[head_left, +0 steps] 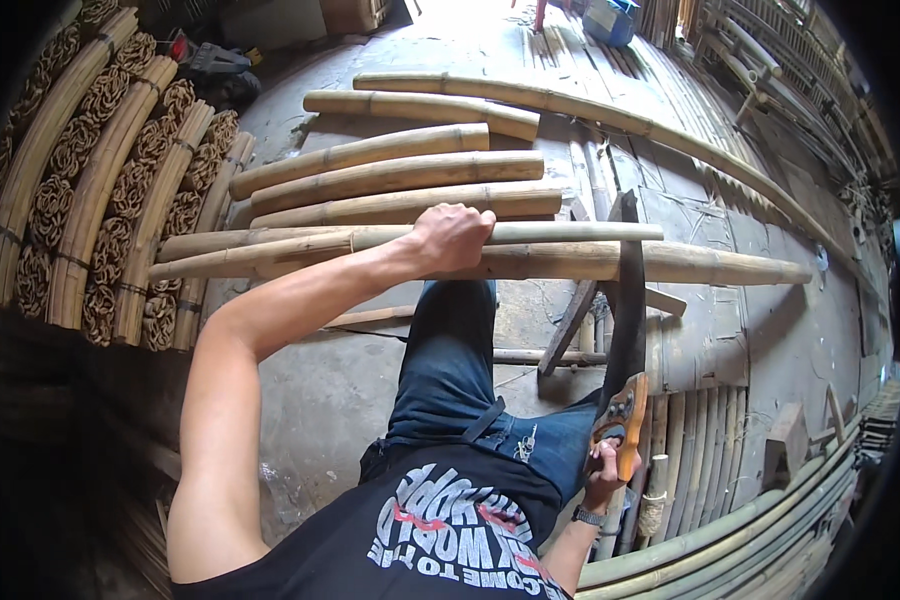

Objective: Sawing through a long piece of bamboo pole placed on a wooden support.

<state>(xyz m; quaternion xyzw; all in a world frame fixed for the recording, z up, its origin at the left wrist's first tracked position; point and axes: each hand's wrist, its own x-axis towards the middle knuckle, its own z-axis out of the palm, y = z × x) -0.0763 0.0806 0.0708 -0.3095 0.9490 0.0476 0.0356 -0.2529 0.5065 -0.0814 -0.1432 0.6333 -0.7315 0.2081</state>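
My left hand (453,238) is closed in a fist around a slim, pale bamboo stick (570,232). This stick lies along a thicker bamboo pole (715,262) that runs crosswise in front of me. In my right hand (604,470) is a handsaw, gripped by its orange-brown wooden handle (625,415). Its long dark blade (626,320) points away from me and crosses the thick pole close to the stick's right end. Whether the teeth have cut into the pole I cannot tell. A wooden support (570,325) stands beneath the pole.
Several short bamboo lengths (400,168) lie beyond the pole, with a long bamboo pole (590,115) behind them. Tied bundles (100,190) are stacked at left. Long green poles (730,530) lie at lower right. A blue container (610,22) stands at the far end.
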